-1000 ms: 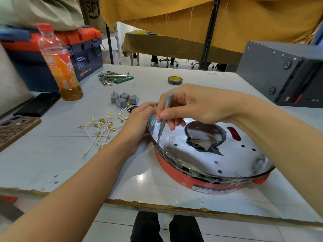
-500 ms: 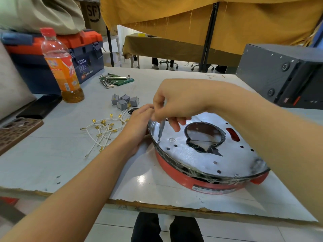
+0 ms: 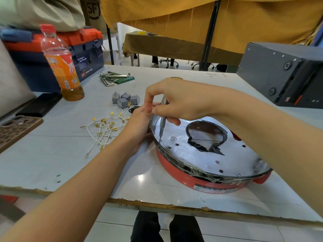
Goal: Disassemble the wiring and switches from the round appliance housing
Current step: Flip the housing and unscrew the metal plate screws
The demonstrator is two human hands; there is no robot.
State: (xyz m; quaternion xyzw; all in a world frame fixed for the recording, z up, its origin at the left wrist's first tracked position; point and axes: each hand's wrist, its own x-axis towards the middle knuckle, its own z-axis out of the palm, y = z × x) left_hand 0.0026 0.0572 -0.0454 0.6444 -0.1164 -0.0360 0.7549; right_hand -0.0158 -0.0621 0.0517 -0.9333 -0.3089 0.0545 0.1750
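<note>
Right hand [image 3: 176, 100]: pinching a slim grey precision screwdriver [image 3: 162, 119] near its top, shaft almost upright, tip down on a screw [image 3: 160, 139] in the metal plate.
Left hand [image 3: 139, 123]: curled over the housing rim just left of the driver, gripping and steadying it.
Housing [image 3: 201, 179]: round, red-walled, on the white table [image 3: 52, 163] directly below the grip; shiny metal plate [image 3: 201, 154] on top with a large taped cut-out to the right of the driver tip.
Already out: white wires with brass terminals [image 3: 103, 128] and grey switch blocks [image 3: 125, 100], lying loose on the table left of the holding hand.
Step in hand: judged to be backing out a plate screw near the left rim.
Progress: wiring and switches look mostly removed; plate still seated.
Next move calls for: steady downward pressure, driver kept square to the screw, rim held firm against turning.
Risk: tip slipping across the polished plate.
Nearby, beyond the hands: hex key set [image 3: 115, 78], drink bottle [image 3: 61, 63], toolbox [image 3: 82, 55].
</note>
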